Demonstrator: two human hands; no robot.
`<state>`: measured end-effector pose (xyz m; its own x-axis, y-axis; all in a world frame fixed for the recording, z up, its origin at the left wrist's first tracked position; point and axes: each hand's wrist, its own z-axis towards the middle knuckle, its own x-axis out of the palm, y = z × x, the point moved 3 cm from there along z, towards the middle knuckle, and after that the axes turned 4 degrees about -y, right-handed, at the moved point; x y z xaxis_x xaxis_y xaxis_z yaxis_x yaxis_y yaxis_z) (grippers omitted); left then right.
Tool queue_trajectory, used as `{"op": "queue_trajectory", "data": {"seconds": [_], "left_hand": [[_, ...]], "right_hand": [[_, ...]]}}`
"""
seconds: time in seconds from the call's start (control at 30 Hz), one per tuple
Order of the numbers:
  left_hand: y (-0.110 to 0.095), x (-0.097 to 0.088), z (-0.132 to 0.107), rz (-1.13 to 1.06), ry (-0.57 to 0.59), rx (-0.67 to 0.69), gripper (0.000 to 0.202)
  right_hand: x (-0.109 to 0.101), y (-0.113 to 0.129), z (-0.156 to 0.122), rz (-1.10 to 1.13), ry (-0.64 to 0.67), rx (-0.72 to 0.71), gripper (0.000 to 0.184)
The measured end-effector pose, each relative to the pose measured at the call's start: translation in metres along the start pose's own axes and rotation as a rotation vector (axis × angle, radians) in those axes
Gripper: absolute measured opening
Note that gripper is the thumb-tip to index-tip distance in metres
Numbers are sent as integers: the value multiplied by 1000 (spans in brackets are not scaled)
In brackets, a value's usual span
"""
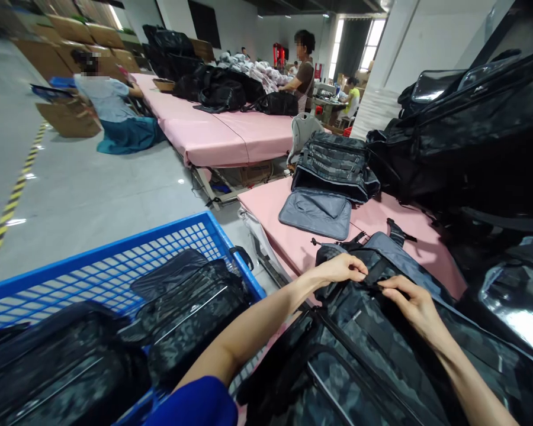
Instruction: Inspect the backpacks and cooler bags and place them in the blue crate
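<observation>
Camouflage bag (364,355): lies flat on the pink surface (284,234), lower right of the frame.
Long axis: runs diagonally from the bottom edge up toward the frame centre; the far end points at the grey panel (316,214).
Black strap (375,279): crosses the bag's far end, roughly left to right, between both hands.
Left hand (342,268): palm down on the bag's far end; fingers curled and pressed together on the strap.
Right hand (412,305): just beside the left; thumb and forefinger pinch the strap's other end.
Blue cart (115,247): lower left of the frame, holds more dark bags (190,307).
Stacked bags (471,130): upper right, well above the hands.
Co-workers: two people at another pink surface, upper left and top centre.
</observation>
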<state>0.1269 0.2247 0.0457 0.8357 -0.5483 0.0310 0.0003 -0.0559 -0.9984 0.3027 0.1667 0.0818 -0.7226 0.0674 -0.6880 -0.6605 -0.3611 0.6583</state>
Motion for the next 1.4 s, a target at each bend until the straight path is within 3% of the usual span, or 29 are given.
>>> {"op": "queue_trajectory", "data": {"seconds": [0.1,0.2,0.33,0.47,0.57,0.67,0.77,0.9,1.03,1.13,1.23,1.4], "left_hand": [[4,3,0,-106,-15,-45,10],[8,5,0,-136,-69,-47,9],[10,4,-4,-123,-91,1,9],[4,3,-5,15,-94,79,9],[-9,7,-2,180,-181,240,25],[-24,21,4,317,-159,414,42],[-29,31,13,396,-83,393,31],[-27,33,19,387,-38,379,22],[-22,32,19,255,-131,315,14],[-18,32,18,206,-183,263,14],[-17,33,18,190,-197,263,15],[-15,33,18,180,-217,268,16]], "right_hand": [[7,10,-1,0,-53,93,35],[19,24,-1,-123,-76,70,28],[17,17,2,131,-266,244,21],[0,-4,3,347,-447,391,43],[-7,-11,-1,429,-460,435,50],[-6,-12,-4,457,-461,448,50],[-4,-14,-4,435,-466,445,49],[-6,-18,-4,339,-463,434,47],[-16,-18,-9,197,-411,435,42],[-28,-11,-16,-121,-402,410,51],[-34,1,-22,-507,-413,269,48],[-29,10,-26,-743,-442,134,44]]}}
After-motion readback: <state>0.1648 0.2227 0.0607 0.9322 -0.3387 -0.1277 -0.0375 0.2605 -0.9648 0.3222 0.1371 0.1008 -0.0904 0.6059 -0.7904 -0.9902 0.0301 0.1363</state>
